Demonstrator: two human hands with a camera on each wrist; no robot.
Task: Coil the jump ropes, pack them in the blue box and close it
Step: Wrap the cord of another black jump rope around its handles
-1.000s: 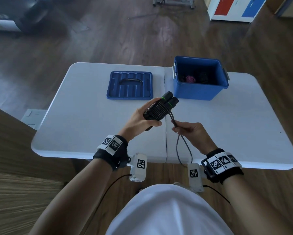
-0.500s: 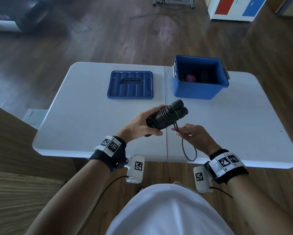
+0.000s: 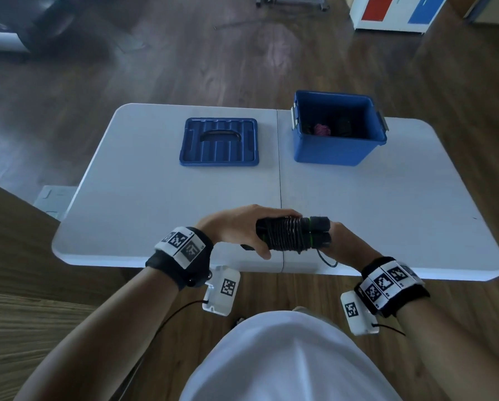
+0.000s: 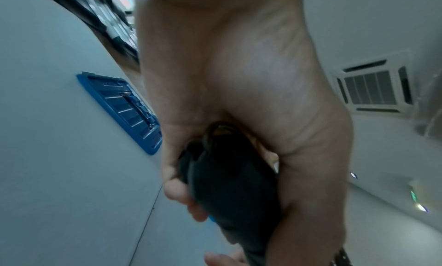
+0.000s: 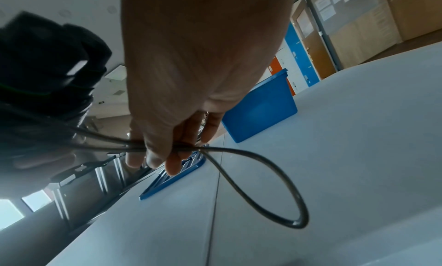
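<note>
**Rope bundle lowered, loose loop shorter**

Both hands have dropped toward the near desk [image 3: 144,198] edge, the bundle now level. Left hand [image 3: 236,230] fingers curl round the black jump rope [image 3: 291,234] handles, ribbed with tight cord. Right hand [image 5: 191,66] fingers pinch the smooth cord loop [image 5: 282,198]. Blue box [image 3: 337,151] stands open beyond the fingers, ridged lid [image 3: 219,143] alongside.

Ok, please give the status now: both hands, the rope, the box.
Left hand grips wound jump rope. Right hand pinches last loop. Blue box open, lid beside it. Path clear.
</note>
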